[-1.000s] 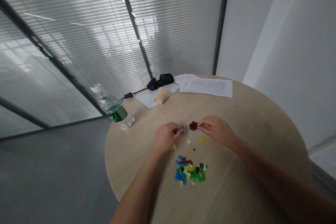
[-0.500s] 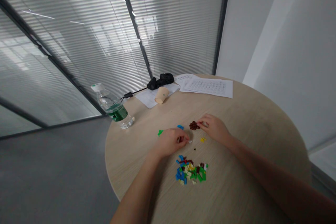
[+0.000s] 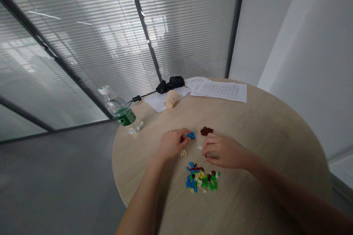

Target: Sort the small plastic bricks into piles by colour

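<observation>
My left hand (image 3: 174, 142) is at the small pile of blue bricks (image 3: 191, 135), its thumb and forefinger nearly around a piece at the pile's edge. Beneath that hand lie a few cream bricks (image 3: 183, 152). My right hand (image 3: 220, 150) hovers over the table with its fingers curved and apart, beside some white pieces (image 3: 200, 147); nothing shows in its grasp. Just behind it sits a brown pile (image 3: 206, 131). Closer to me lies a mixed heap of blue, green, cream and brown bricks (image 3: 202, 178).
The round wooden table (image 3: 275, 128) bears a tilted plastic bottle (image 3: 121, 111) at left. At the back are a paper cup (image 3: 171, 99) on its side, printed sheets (image 3: 220, 90) and a black bundle (image 3: 170, 83) with a cable.
My left hand has moved up and left from the white pieces to the blue pile. My right hand has left the brown pile, coming nearer to me with its fingers spread.
</observation>
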Demonstrator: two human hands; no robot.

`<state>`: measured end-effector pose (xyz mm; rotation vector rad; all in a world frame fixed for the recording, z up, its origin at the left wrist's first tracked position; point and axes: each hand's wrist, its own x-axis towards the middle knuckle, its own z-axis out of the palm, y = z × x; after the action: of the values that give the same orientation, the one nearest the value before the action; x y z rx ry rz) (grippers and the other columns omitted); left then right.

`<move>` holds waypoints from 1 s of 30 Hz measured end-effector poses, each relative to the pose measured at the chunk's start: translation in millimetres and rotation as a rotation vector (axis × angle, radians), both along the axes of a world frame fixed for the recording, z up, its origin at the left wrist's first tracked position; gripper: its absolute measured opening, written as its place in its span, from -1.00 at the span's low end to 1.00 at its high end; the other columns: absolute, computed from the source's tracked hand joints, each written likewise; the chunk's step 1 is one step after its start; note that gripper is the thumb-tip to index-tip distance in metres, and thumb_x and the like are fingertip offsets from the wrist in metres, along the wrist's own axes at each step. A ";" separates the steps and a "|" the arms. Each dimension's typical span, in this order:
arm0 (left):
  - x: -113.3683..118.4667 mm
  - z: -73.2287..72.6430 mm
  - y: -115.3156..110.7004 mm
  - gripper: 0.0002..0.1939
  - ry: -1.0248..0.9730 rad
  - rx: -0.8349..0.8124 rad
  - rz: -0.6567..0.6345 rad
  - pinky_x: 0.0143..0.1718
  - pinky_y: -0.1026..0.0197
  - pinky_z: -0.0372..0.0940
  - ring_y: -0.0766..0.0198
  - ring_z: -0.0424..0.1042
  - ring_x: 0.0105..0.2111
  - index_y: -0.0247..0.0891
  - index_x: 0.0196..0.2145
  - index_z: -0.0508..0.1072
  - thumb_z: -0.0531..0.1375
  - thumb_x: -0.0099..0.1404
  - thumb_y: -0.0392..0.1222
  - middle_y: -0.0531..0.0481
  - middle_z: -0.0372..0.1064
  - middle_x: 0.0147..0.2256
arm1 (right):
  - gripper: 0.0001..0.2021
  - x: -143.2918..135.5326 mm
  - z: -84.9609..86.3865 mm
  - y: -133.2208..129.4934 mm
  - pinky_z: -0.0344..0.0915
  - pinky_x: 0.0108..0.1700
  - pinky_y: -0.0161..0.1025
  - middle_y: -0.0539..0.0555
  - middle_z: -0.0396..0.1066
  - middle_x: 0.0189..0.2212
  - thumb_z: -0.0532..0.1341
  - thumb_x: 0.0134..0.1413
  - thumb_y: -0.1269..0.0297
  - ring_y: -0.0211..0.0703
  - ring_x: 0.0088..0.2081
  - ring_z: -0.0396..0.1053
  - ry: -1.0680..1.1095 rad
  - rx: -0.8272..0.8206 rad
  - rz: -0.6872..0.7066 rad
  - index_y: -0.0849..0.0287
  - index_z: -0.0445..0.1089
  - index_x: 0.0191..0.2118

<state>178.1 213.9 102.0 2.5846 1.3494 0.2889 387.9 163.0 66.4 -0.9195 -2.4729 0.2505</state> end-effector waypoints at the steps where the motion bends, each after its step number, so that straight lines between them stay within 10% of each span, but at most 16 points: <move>1: -1.0 0.1 0.7 -0.71 -0.003 0.013 0.032 -0.48 0.34 0.06 0.34 0.33 -0.49 -0.13 -0.12 0.41 0.04 0.22 -0.16 0.07 0.42 -0.45 | -0.93 -0.1 -0.5 0.2 0.21 -0.10 -0.21 0.06 0.42 -0.38 0.23 -0.06 0.41 -0.19 -0.27 0.32 -0.011 -0.005 0.001 0.19 0.46 -0.39; 16: 3.1 -5.9 0.9 -0.77 -0.004 -0.011 -0.057 -0.43 0.33 0.12 0.33 0.34 -0.46 -0.16 -0.25 0.48 0.05 0.20 -0.17 0.05 0.44 -0.40 | -0.91 1.0 -4.1 4.2 0.20 -0.10 -0.22 0.02 0.43 -0.43 0.21 -0.03 0.43 -0.20 -0.28 0.32 -0.056 -0.081 0.002 0.15 0.46 -0.44; 30: -0.9 -3.5 -7.2 -0.79 0.007 -0.526 -0.401 -0.54 0.40 0.10 0.44 0.28 -0.57 -0.21 -0.33 0.55 0.18 0.05 -0.27 0.09 0.42 -0.52 | -0.86 -5.2 6.7 -4.7 0.20 -0.15 -0.23 0.05 0.42 -0.46 0.14 0.06 0.40 -0.21 -0.32 0.32 0.003 -0.048 0.004 0.18 0.44 -0.42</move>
<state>177.2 206.7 98.5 2.3195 0.7439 -0.1275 382.7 158.3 73.1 -0.9338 -2.4760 0.3136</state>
